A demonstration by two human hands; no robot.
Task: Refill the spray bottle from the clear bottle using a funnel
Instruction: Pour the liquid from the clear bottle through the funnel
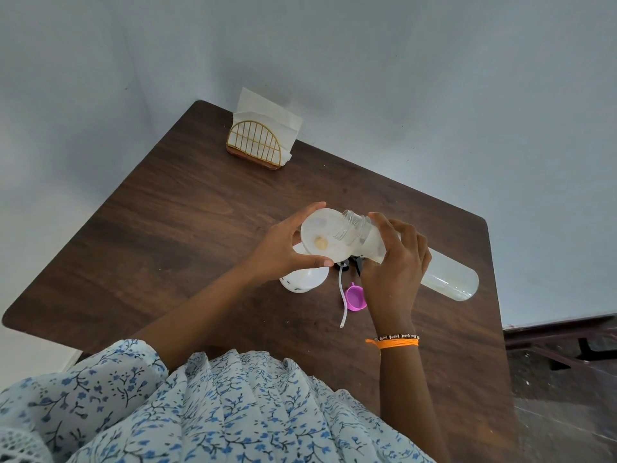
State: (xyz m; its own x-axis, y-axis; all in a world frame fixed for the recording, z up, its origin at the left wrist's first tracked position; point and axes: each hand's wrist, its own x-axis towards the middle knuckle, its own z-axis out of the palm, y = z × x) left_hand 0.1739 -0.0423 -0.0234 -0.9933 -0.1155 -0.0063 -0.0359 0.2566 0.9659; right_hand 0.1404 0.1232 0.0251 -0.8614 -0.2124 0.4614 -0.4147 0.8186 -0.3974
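both hands busy: left hand [283, 248] grips the funnel [325, 236] over the spray bottle [304, 279] on the table [187, 228]; right hand [397, 262] wraps the tilted clear bottle [444, 277], mouth at the funnel. pouring seems barely begun; spray head [347, 264] still off.

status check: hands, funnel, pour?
Left hand steadies white plastic funnel. Right hand tilts long clear bottle, mouth over funnel. Purple cap, dip tube lie below, clear of pour.
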